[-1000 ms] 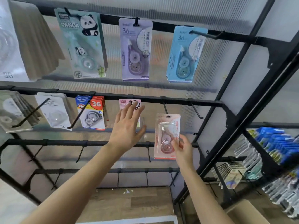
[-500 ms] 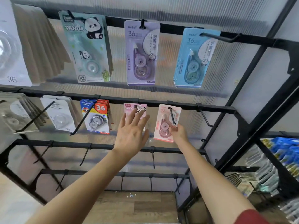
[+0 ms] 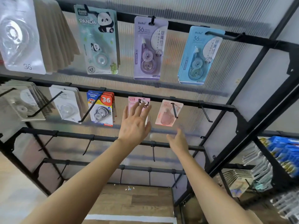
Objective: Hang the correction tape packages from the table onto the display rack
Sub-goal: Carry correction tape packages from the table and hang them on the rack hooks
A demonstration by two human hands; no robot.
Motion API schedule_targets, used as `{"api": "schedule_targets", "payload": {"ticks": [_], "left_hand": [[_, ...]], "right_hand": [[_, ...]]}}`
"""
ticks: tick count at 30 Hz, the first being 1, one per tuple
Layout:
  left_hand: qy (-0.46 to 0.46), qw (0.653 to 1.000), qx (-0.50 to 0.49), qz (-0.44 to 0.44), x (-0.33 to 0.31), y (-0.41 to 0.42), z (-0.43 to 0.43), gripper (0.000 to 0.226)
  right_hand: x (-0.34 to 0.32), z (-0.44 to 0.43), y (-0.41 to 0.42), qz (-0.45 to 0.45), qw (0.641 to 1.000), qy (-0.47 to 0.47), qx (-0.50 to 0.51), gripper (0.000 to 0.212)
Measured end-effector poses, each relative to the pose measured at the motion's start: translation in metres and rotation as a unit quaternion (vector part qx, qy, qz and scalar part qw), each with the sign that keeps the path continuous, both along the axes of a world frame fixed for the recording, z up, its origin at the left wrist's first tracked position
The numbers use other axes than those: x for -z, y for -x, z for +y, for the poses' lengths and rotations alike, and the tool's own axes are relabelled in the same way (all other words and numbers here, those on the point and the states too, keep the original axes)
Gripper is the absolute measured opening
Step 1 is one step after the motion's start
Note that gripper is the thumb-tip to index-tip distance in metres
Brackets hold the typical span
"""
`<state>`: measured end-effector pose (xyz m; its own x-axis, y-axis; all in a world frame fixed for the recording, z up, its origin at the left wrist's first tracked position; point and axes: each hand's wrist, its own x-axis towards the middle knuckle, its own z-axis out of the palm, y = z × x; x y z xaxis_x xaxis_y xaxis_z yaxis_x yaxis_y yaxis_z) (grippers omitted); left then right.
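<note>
Pink correction tape package [image 3: 169, 113] hangs on hook [image 3: 174, 110] of display rack [image 3: 215, 105] middle rail, toward right end. Right hand [image 3: 178, 142] just below, fingers loose, empty. Left hand [image 3: 135, 125] spread flat over pink panda package [image 3: 135, 101].

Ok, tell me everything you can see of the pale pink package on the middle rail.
The pink package is a small card with a clear blister over a rounded pink dispenser; a "36" is faintly printed near its top. It hangs on a black hook of the middle rail, the prong passing through its top and sticking out in front. It tilts slightly. No hand touches it: the right hand is open just below, and the left hand is beside it.
</note>
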<state>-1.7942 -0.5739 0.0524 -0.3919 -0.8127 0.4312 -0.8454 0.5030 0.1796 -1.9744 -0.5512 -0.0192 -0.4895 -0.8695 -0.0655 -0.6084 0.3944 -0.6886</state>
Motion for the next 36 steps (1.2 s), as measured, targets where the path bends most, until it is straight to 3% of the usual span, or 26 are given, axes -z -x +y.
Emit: {"api": "schedule_targets", "payload": {"ticks": [4, 6, 8, 11, 15, 25, 32, 36], "left_hand": [[0.021, 0.987, 0.098, 0.129, 0.002, -0.017, 0.018, 0.071], [0.043, 0.983, 0.092, 0.154, 0.016, -0.036, 0.032, 0.076], [0.022, 0.99, 0.05, 0.128, 0.04, -0.059, 0.046, 0.081], [-0.052, 0.998, -0.028, 0.013, 0.08, -0.099, 0.072, 0.079], [-0.137, 0.982, -0.12, -0.06, 0.119, -0.159, 0.11, 0.073], [-0.212, 0.946, -0.243, -0.034, 0.15, -0.342, 0.272, 0.074], [-0.245, 0.885, -0.396, -0.009, 0.154, -0.485, 0.429, 0.07], [-0.237, 0.836, -0.495, -0.004, 0.147, -0.548, 0.496, 0.071]], "right_hand": [[0.011, 0.035, -0.03, 0.124, 0.989, -0.051, -0.059, 0.064], [0.018, 0.048, -0.043, 0.173, 0.98, -0.053, -0.085, 0.065], [0.025, 0.062, -0.059, 0.202, 0.97, -0.062, -0.118, 0.066], [0.035, 0.083, -0.09, 0.227, 0.957, -0.07, -0.168, 0.066], [0.041, 0.107, -0.139, 0.256, 0.938, -0.065, -0.222, 0.069], [0.056, 0.202, -0.315, 0.24, 0.906, -0.09, -0.337, 0.069], [0.06, 0.293, -0.478, 0.229, 0.85, -0.094, -0.466, 0.069], [0.055, 0.33, -0.565, 0.231, 0.8, -0.087, -0.547, 0.069]]}}
